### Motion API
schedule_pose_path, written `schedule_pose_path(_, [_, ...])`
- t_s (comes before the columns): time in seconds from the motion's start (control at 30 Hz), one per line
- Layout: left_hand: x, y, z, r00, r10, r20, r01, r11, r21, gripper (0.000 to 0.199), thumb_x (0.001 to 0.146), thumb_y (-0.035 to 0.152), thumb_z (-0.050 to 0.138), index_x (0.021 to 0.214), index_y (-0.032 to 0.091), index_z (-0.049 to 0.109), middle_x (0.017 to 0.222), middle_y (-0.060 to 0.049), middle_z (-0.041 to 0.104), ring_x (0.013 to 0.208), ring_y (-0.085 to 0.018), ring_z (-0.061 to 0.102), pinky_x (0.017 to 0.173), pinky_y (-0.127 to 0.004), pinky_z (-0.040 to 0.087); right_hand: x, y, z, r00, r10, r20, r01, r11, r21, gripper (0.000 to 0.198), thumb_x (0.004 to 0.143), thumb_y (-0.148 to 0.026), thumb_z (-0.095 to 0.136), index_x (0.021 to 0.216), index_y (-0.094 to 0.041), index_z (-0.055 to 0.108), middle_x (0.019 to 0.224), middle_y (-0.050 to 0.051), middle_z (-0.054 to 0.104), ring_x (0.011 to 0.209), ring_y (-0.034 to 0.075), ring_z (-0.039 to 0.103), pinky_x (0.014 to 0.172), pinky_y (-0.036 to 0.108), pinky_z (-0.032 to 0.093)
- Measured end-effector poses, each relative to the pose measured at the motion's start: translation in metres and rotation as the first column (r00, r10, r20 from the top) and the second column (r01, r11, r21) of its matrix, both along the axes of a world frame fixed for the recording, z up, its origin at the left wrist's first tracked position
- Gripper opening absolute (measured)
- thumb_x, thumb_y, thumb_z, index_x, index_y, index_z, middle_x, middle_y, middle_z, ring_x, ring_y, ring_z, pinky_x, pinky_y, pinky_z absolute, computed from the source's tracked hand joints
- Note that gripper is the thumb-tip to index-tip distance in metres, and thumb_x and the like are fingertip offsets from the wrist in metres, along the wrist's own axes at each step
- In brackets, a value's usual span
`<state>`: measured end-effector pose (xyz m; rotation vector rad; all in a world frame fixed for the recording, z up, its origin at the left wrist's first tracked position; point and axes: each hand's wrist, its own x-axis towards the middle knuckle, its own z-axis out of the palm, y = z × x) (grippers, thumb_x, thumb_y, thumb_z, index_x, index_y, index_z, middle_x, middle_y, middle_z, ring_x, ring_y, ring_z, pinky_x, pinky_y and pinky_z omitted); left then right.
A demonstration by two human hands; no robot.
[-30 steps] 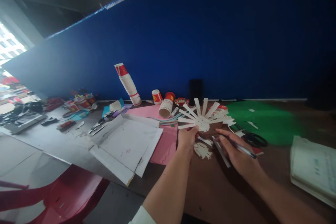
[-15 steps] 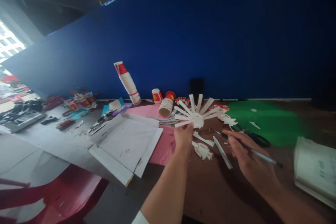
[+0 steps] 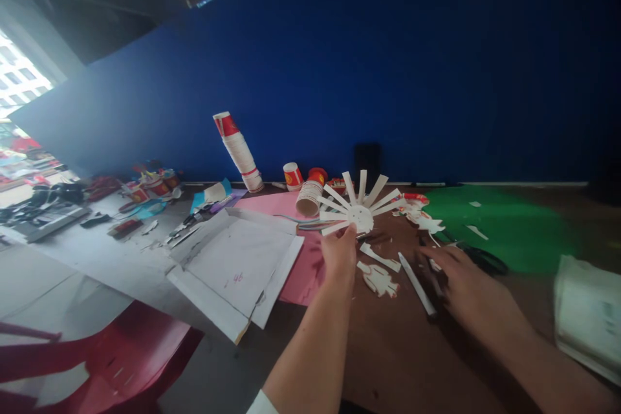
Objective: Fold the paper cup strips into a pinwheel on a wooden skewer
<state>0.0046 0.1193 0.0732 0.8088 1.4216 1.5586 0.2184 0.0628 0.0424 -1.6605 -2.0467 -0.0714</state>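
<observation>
Nearest, at lower left, is one red chair (image 3: 130, 356); one pad of paper (image 3: 589, 317) lies at the right edge, one white box lid (image 3: 233, 259) left of the arms; two bare hands work over one table (image 3: 388, 349); the right hand (image 3: 468, 284) is blurred, its fingers bent, and I cannot tell whether they pinch anything; one white strip (image 3: 418, 286) lies just left of it, with one hand-shaped scrap (image 3: 379, 279) and one slim scrap (image 3: 381, 257) further left; the left hand (image 3: 339, 251) pinches the rim of one white paper cut-out (image 3: 360, 218), a round middle with at least seven strips fanning out, held above the table; beyond the right hand lie one pair of scissors (image 3: 485, 259) and one green sheet (image 3: 514, 226) bearing two scraps; further back are one single cup (image 3: 292, 176), one stack on its side (image 3: 310, 194) and one tall leaning stack (image 3: 239, 154); one blue wall (image 3: 339, 65) stands behind.
</observation>
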Motion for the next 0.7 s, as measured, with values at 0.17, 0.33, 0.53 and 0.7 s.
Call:
schedule_pose_path(0.17, [0.0, 0.002, -0.003, 1.0, 0.0, 0.008, 0.0, 1.0, 0.001, 0.009, 0.075, 0.023, 0.072, 0.072, 0.015, 0.074, 0.067, -0.002, 0.067, 0.062, -0.014, 0.058, 0.062, -0.024, 0.046, 0.013, 0.007, -0.004, 0.993, 0.011, 0.114, -0.012, 1.0, 0.006, 0.049, 0.086, -0.011, 0.042, 0.122, -0.027, 0.07, 0.127, 0.006, 0.072, 0.088, 0.024, 0.076, 0.058, 0.031, 0.057])
schedule_pose_path(0.33, [0.0, 0.005, -0.006, 1.0, -0.014, 0.028, 0.014, 1.0, 0.006, 0.009, 0.074, 0.024, 0.072, 0.075, 0.015, 0.074, 0.068, -0.002, 0.068, 0.061, -0.013, 0.058, 0.061, -0.024, 0.045, 0.018, 0.009, -0.004, 0.989, 0.045, 0.14, -0.038, 0.998, -0.055, 0.048, 0.085, -0.008, 0.044, 0.114, -0.03, 0.076, 0.121, 0.005, 0.074, 0.098, 0.026, 0.074, 0.07, 0.035, 0.059])
schedule_pose_path(0.53, [0.002, 0.003, -0.003, 0.999, -0.034, 0.026, 0.035, 0.999, -0.026, 0.011, 0.072, 0.022, 0.073, 0.065, 0.014, 0.07, 0.06, -0.001, 0.063, 0.055, -0.012, 0.054, 0.056, -0.023, 0.043, 0.006, 0.009, 0.002, 0.967, 0.172, 0.186, -0.183, 0.982, 0.042, 0.035, 0.092, -0.021, 0.05, 0.112, -0.028, 0.079, 0.112, 0.011, 0.073, 0.098, 0.028, 0.068, 0.088, 0.044, 0.055])
schedule_pose_path(0.7, [0.004, 0.002, -0.001, 0.995, -0.068, 0.067, 0.069, 0.997, -0.016, 0.008, 0.072, 0.017, 0.072, 0.065, 0.013, 0.071, 0.061, -0.002, 0.064, 0.055, -0.011, 0.055, 0.057, -0.022, 0.043, -0.006, 0.008, 0.01, 0.892, 0.36, 0.273, -0.347, 0.933, -0.099, 0.053, 0.083, -0.003, 0.05, 0.115, -0.036, 0.077, 0.095, 0.007, 0.074, 0.088, 0.023, 0.07, 0.076, 0.036, 0.054])
